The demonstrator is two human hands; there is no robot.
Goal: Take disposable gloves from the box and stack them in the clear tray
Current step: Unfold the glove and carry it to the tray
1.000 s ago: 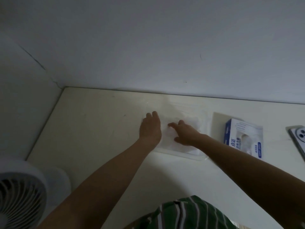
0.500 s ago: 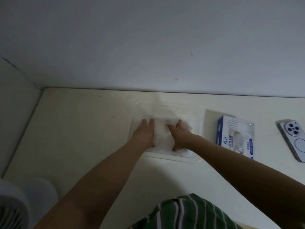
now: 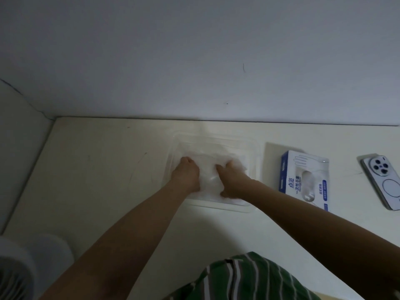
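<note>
Fingers (image 3: 187,161) of my left hand (image 3: 186,175) are curling down into the crumpled stack of translucent white disposable gloves (image 3: 208,171), and those of my right hand (image 3: 233,181) are doing the same just to the right, with the thumb pointing toward the left hand. Both hands are gripping the thin film, though the fingertips are hiding under the knuckles, so I cannot tell how much each is pinching. The gloves are lying inside the clear rectangular plastic tray (image 3: 218,206), which is sitting flat on the cream table (image 3: 97,180) close to the far white wall (image 3: 194,61). Just right of the tray and apart from it, the blue-and-white cardboard glove box (image 3: 303,177) is lying with its oval opening facing up. Farther right, a pale smartphone (image 3: 383,180) is resting camera side up. At the near left a white round fan (image 3: 15,269) is showing in part, and my green striped shirt (image 3: 249,278) is filling the near edge.
</note>
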